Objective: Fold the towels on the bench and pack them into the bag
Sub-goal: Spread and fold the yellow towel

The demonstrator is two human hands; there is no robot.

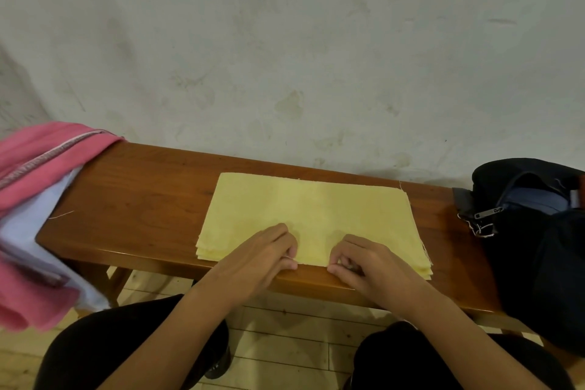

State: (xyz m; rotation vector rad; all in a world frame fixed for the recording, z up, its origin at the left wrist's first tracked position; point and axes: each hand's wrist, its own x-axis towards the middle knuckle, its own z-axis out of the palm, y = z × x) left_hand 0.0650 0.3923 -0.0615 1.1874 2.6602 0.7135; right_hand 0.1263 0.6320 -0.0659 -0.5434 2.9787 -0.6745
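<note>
Where the wooden surface (142,199) meets the stained wall, a folded yellow towel (310,215) lies flat in several layers at its middle. The left hand (256,263) and right hand (370,269) pinch its near edge with curled fingers. A heap of pink towels (34,168) and white towels (41,231) overhangs the left end; a dark bag (538,247), unzipped, sits at the right end.
</note>
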